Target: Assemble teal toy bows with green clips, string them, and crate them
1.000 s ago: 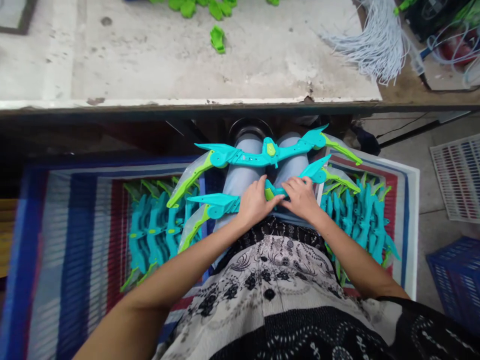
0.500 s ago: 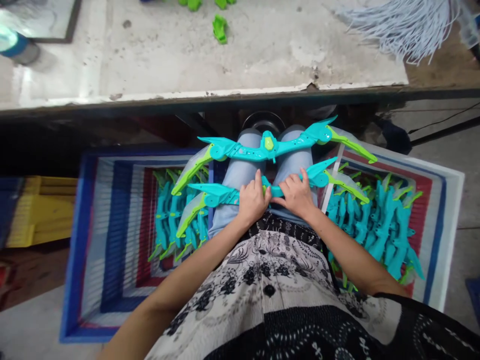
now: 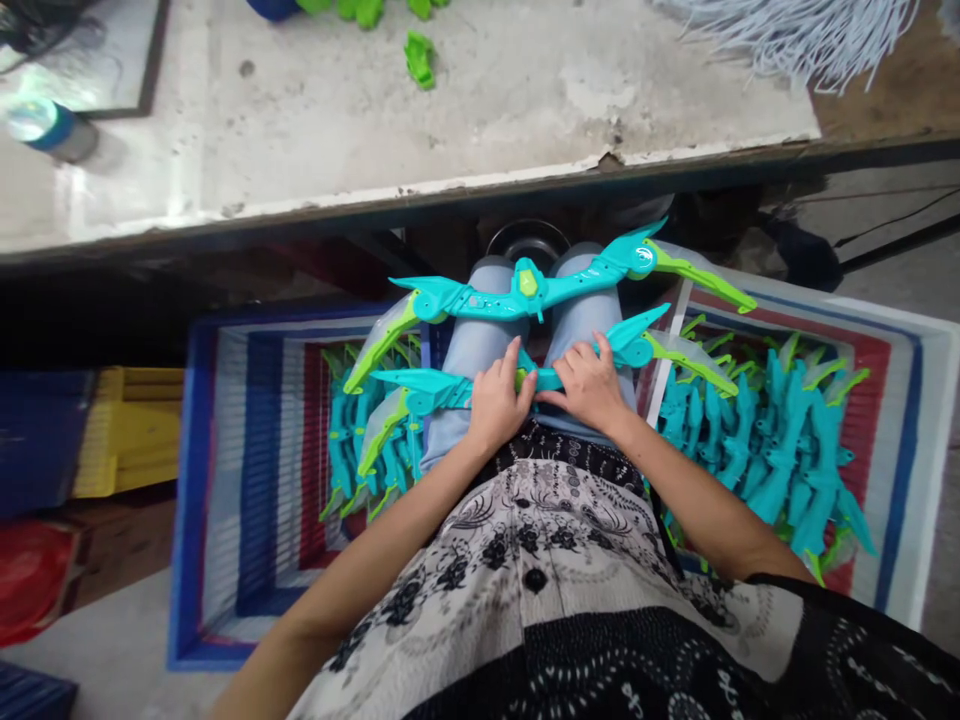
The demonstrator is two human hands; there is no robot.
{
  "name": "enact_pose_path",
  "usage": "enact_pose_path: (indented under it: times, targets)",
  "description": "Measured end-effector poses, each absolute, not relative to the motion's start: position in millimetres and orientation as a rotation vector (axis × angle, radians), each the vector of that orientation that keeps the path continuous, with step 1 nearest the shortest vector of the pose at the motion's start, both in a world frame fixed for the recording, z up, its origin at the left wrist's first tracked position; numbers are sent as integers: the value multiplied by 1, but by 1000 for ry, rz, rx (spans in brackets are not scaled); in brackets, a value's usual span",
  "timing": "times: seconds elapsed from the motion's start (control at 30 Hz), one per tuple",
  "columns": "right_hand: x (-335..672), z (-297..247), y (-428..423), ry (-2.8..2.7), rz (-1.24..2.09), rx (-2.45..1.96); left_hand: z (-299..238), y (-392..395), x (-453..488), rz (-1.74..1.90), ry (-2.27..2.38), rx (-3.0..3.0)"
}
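Observation:
Two turquoise toy bows with lime-green tips lie across my lap, one beyond the other. My left hand (image 3: 498, 402) is closed around the nearer toy bow (image 3: 424, 389), just left of its middle. On the other side of the middle, my right hand (image 3: 589, 386) grips the same bow, its thumb close to the left hand. Fingers cover much of the bow's central part. The farther toy bow (image 3: 566, 291) rests across my thighs near the knees, untouched, with a green piece at its centre.
A blue-rimmed crate (image 3: 184, 500) on the left and a white-rimmed crate (image 3: 930, 470) on the right hold several similar bows. Ahead runs a worktable (image 3: 315, 120) bearing a green plastic piece (image 3: 420, 60), white cords (image 3: 817, 35) and a small jar (image 3: 52, 128). Yellow bins (image 3: 135, 430) stand far left.
The whole view has shifted and turned slightly. Both hands keep their hold on the nearer bow, with hardly any movement, and the farther bow stays on the thighs.

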State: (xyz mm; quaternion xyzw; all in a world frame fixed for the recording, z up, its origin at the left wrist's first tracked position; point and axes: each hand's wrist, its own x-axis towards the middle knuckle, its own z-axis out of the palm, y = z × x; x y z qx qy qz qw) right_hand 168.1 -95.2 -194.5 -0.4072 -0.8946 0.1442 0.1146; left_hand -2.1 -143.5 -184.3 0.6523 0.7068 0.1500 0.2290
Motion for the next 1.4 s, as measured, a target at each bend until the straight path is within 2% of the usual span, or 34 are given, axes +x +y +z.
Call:
enact_pose_path:
  times: [0.23,0.77,0.97,1.1,1.27,1.4]
  targets:
    - [167,-190,-96,-2609,522,-1202,-172,-128,-19,392,1817,1406]
    - [133,-162,-81,-2759,808,-1478,-172,-116,-27,551,1654,1129]
    - [126,-149,-62,-2868,1023,-1527,-168,-103,-32,414,1567,1071]
    - [130,-150,-64,-2868,935,-1519,-177,-107,-34,461,1628,1276]
    - [143,-152,-79,-2876,836,-1276,-182,-110,-39,392,1551,1455]
    - [183,-145,-68,-2531,580,-1230,-176,-115,-41,337,1605,1652]
